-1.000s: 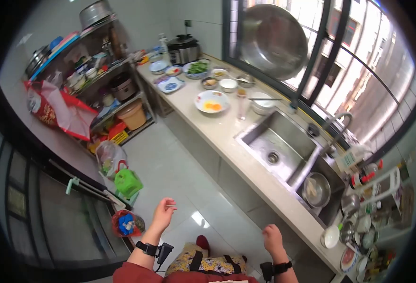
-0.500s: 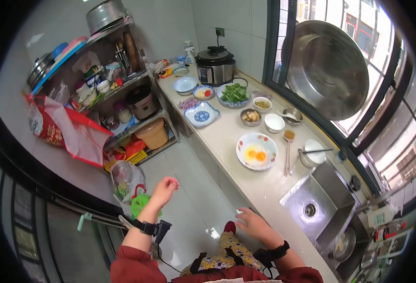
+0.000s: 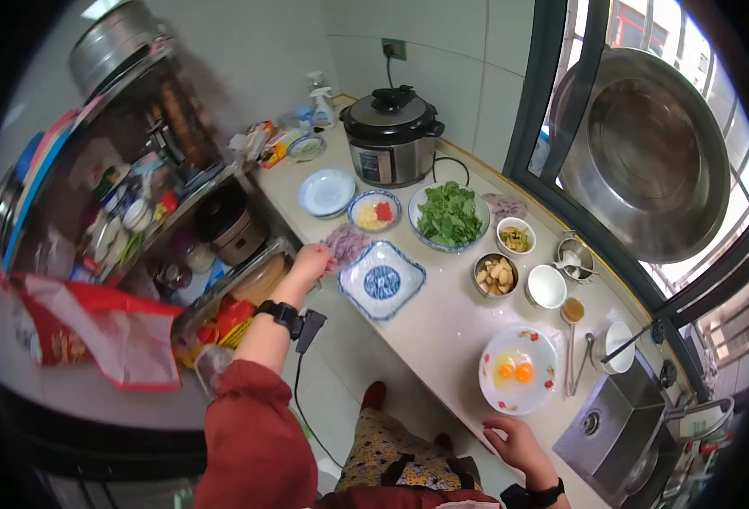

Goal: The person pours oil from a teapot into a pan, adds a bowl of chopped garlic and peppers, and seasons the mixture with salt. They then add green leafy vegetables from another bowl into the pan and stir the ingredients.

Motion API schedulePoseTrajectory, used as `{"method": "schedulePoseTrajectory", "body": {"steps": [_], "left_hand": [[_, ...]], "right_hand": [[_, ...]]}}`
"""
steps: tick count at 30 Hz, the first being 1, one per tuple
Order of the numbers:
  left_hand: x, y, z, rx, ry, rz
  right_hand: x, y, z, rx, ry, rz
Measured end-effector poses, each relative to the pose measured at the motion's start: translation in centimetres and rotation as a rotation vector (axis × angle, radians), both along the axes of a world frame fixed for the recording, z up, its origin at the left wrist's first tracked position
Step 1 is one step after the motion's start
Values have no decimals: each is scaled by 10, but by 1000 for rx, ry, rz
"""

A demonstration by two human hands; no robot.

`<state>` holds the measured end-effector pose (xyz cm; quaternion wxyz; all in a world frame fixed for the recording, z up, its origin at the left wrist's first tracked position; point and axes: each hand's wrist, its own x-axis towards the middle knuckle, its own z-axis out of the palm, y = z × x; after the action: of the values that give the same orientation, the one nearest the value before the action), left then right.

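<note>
My left hand is at the counter edge, its fingers curled together beside a crumpled purple pile, cloth-like; what they hold, if anything, is hidden. Just right of it lies a square blue-and-white dish. My right hand is open, thumb and fingers apart, over the counter's front edge. Close above that hand stands a white flower-patterned bowl with two egg yolks in clear egg white.
Leafy greens fill a bowl before a pressure cooker. Nearby stand a light-blue plate, a dish of chopped garlic and red pepper, and a white bowl. A sink is at right, crowded shelves at left.
The view has turned and moved nearer the far counter. My left hand has reached forward from above the floor to the purple pile. My right hand is now closer to the egg bowl.
</note>
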<state>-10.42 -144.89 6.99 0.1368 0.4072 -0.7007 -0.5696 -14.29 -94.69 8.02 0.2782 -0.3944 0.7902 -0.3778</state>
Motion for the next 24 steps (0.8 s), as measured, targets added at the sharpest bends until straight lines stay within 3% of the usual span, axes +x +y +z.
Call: {"method": "schedulePoseTrajectory", "body": {"steps": [4, 10, 18, 20, 21, 23, 24], "left_hand": [[-73, -87, -55, -333, -180, 3], [-129, -135, -117, -451, -293, -206], [-144, -121, -94, -627, -472, -326], [-150, -118, -84, -76, -395, -276], [-153, -115, -87, -79, -393, -289], [-157, -109, -96, 416, 34, 64], [-157, -107, -93, 418, 34, 57]], "right_hand": [[15, -45, 6, 97, -24, -255], [32, -109, 23, 146, -156, -512], [40, -149, 34, 195, -67, -562], [41, -158, 40, 191, -119, -596], [42, -160, 41, 190, -118, -609], [45, -161, 44, 204, -133, -628], [47, -161, 44, 205, -132, -635]]}}
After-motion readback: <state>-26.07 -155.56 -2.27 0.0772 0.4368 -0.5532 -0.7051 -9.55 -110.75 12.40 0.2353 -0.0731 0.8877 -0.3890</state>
